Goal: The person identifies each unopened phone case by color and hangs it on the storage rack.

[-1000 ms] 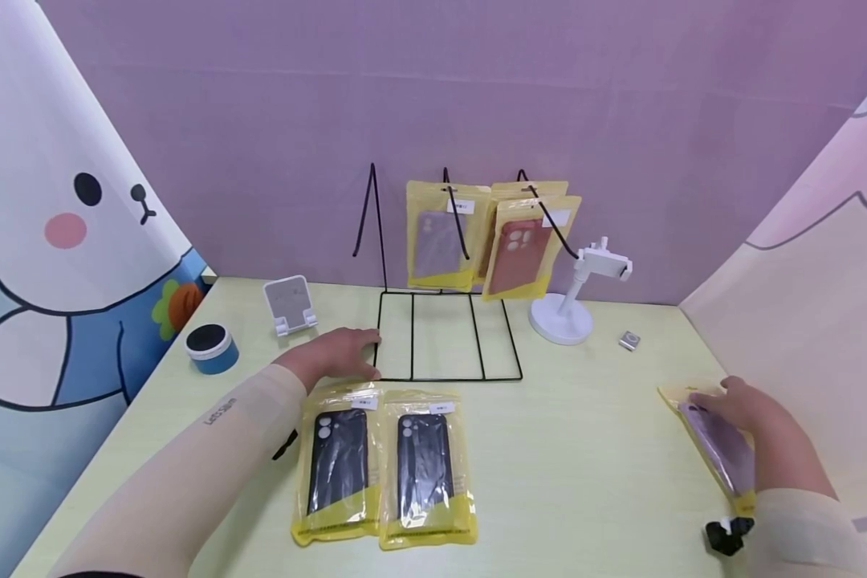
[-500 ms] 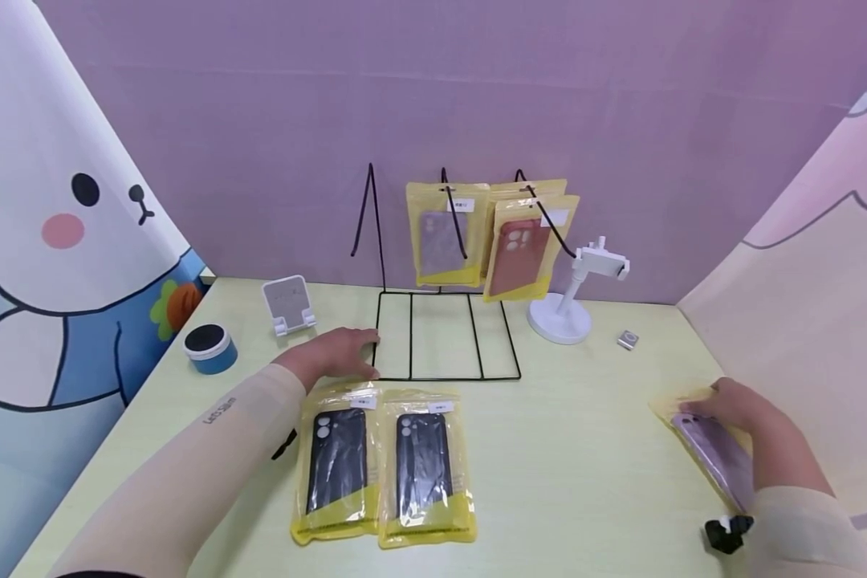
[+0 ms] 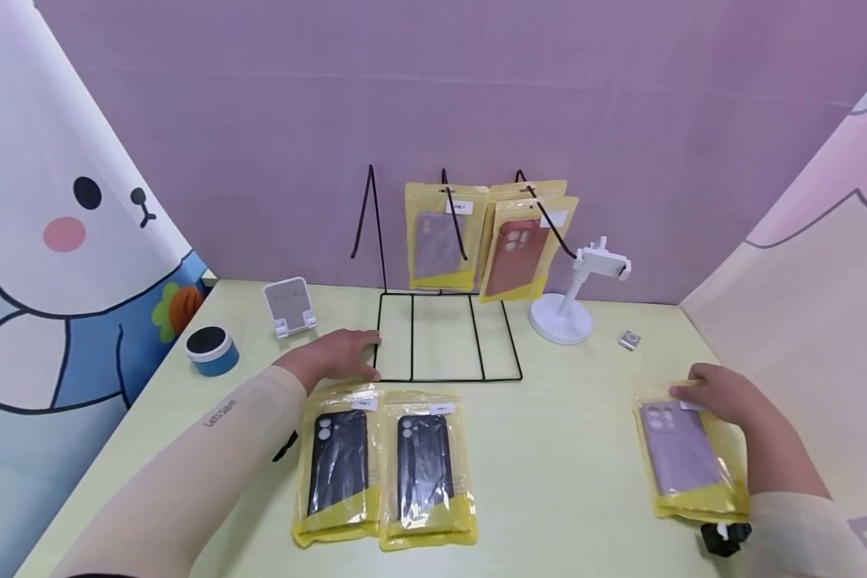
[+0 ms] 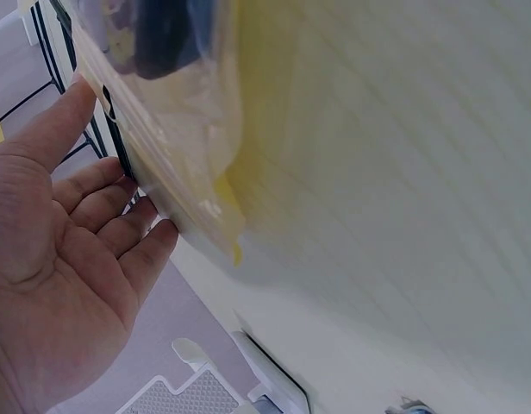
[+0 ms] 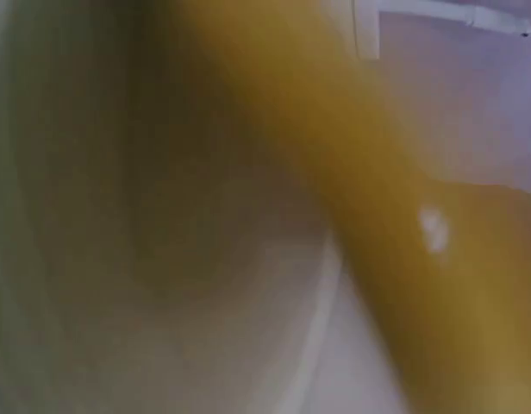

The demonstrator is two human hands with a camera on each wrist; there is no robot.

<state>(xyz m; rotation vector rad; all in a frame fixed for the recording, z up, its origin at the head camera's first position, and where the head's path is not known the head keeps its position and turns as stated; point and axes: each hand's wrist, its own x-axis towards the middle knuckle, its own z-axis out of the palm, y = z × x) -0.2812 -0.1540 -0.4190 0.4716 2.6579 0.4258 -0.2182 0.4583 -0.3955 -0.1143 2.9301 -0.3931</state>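
My right hand (image 3: 726, 393) pinches the top edge of a yellow-edged clear bag holding a purple phone case (image 3: 682, 449), raised over the table's right side. This bag fills much of the right wrist view as a blurred yellow edge (image 5: 360, 207). My left hand (image 3: 338, 353) touches the left side of a black wire display rack's base (image 3: 412, 337); its fingers look relaxed in the left wrist view. Two bagged black phone cases, a left one (image 3: 338, 461) and a right one (image 3: 425, 466), lie side by side in front of the rack.
A bagged purple case (image 3: 437, 245) hangs on the rack's middle hook, and bagged cases, the front one red (image 3: 520, 257), on the right hook. Around stand a white phone stand (image 3: 562, 317), a small folding stand (image 3: 291, 307), a blue jar (image 3: 213, 353) and a small silver item (image 3: 629, 340).
My right hand has moved left with the bagged purple phone case, and its face has turned toward the head camera. The left hand stays at the rack. The middle-hook bag has swung slightly.
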